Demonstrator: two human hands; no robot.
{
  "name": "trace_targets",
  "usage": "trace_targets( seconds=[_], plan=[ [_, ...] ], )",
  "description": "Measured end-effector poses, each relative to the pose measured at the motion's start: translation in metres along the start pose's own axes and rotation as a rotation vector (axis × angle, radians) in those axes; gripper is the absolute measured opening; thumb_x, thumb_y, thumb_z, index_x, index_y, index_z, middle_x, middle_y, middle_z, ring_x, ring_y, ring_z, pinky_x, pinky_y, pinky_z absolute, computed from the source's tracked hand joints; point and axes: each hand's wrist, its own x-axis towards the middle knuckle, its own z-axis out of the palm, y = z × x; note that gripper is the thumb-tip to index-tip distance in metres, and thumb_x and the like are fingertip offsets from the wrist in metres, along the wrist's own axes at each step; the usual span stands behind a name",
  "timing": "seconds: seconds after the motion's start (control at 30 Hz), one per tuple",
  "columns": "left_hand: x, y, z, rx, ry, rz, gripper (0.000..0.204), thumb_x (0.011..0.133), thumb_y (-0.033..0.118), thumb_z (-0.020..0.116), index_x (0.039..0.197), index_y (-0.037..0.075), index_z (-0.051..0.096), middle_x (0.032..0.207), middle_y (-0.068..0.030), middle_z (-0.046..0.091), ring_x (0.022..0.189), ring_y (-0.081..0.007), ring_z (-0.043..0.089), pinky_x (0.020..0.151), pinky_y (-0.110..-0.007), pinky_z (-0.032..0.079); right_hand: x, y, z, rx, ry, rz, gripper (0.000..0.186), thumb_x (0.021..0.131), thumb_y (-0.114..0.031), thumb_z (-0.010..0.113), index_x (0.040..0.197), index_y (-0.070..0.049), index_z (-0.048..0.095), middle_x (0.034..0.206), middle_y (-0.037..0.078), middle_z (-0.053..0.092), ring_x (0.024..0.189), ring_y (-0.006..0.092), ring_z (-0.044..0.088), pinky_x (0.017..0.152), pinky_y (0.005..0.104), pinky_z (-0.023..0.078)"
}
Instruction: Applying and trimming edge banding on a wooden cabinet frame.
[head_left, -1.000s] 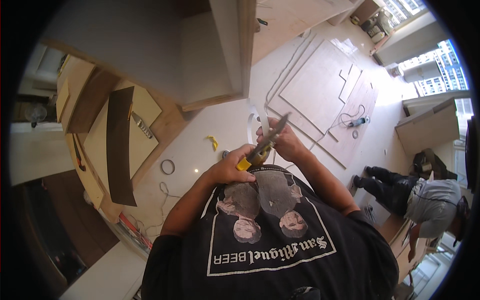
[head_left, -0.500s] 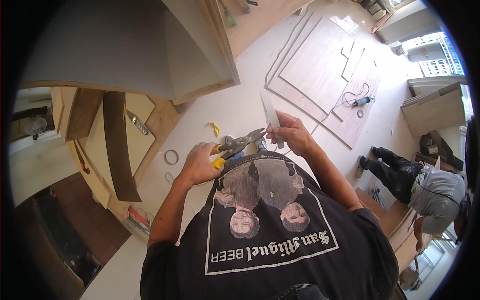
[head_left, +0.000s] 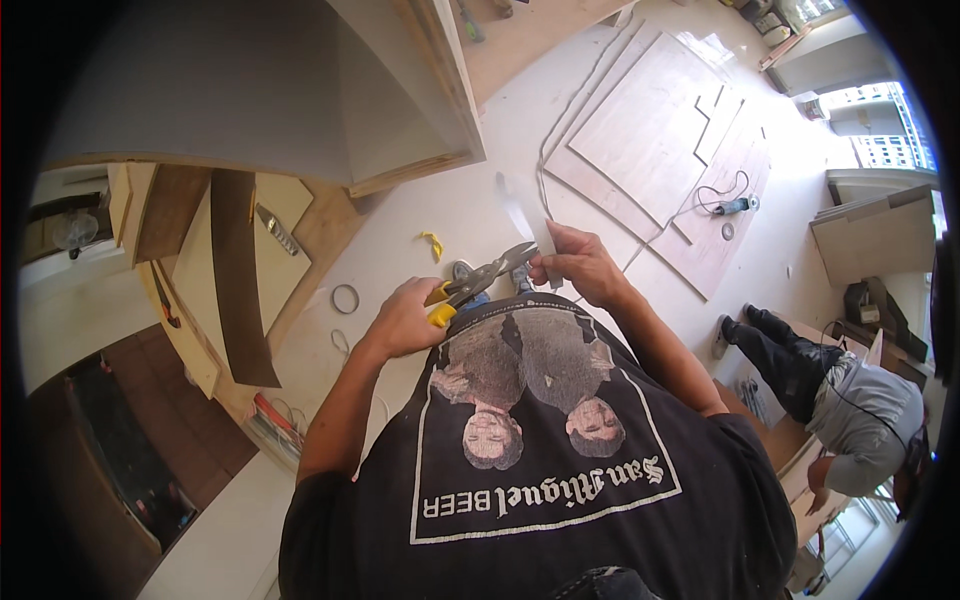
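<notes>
The snips (head_left: 490, 275) have swung down from upright to level (yellow handles low), blades now meeting the pale strip (head_left: 525, 225)

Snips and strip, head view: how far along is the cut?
Done: hard to say; a yellow scrap lies on the floor, perhaps an offcut. In hand: the left hand grips the yellow-handled snips, blades at the lower end of the thin pale strip pinched by the right hand. Left: the strip looks whole above the blades, so the cut seems unfinished.
</notes>
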Motion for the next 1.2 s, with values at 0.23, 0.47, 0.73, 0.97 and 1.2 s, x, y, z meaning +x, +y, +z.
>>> trace_targets(
  seconds=[0.23, 0.47, 0.73, 0.97, 1.2],
  plan=[
    [-0.004, -0.003, 0.003, 0.003, -0.016, -0.01, 0.066, 0.071, 0.019, 0.08, 0.131, -0.001, 0.059, 0.126, -0.0219, 0.063, 0.12, -0.0356, 0.062, 0.104, -0.04, 0.048, 0.001, -0.005, 0.008, 0.005, 0.015, -0.012, 0.046, 0.091, 0.002, 0.059, 0.136, 0.0, 0.061, 0.09, 0.004, 0.067, 0.078, 0.0121, 0.065, 0.073, 0.027, 0.056],
    [-0.005, 0.002, 0.002, 0.04, -0.021, 0.003, 0.066, 0.072, 0.023, 0.083, 0.13, 0.0, 0.061, 0.125, -0.021, 0.065, 0.119, -0.0353, 0.062, 0.104, -0.04, 0.048, 0.002, 0.012, 0.003, 0.005, -0.051, 0.025, 0.057, 0.094, 0.004, 0.059, 0.15, -0.003, 0.049, 0.101, 0.005, 0.072, 0.082, 0.0107, 0.068, 0.075, 0.0262, 0.059],
    [-0.005, 0.002, 0.002, 0.032, -0.066, -0.005, 0.066, 0.071, 0.025, 0.082, 0.128, 0.001, 0.062, 0.124, -0.0212, 0.065, 0.118, -0.0364, 0.061, 0.103, -0.041, 0.048, -0.002, 0.014, 0.012, -0.039, -0.067, 0.024, 0.059, 0.091, 0.004, 0.057, 0.15, -0.001, 0.048, 0.103, 0.008, 0.073, 0.084, 0.0105, 0.069, 0.078, 0.0251, 0.058],
    [-0.009, -0.002, 0.004, -0.007, -0.055, -0.002, 0.066, 0.068, 0.026, 0.081, 0.127, 0.002, 0.063, 0.123, -0.0212, 0.065, 0.117, -0.037, 0.061, 0.102, -0.042, 0.048, -0.004, 0.014, 0.02, -0.052, -0.069, 0.023, 0.062, 0.088, 0.005, 0.054, 0.149, -0.003, 0.051, 0.106, 0.009, 0.073, 0.085, 0.0111, 0.068, 0.079, 0.0258, 0.057],
    [-0.013, -0.004, 0.003, -0.008, -0.061, -0.005, 0.07, 0.068, 0.026, 0.087, 0.127, -0.002, 0.063, 0.124, -0.0214, 0.066, 0.116, -0.0352, 0.063, 0.102, -0.04, 0.049, -0.001, 0.016, 0.024, -0.043, -0.062, 0.024, 0.06, 0.088, 0.008, 0.053, 0.148, 0.001, 0.05, 0.105, 0.012, 0.073, 0.088, 0.0141, 0.071, 0.079, 0.0286, 0.06]
  ],
)
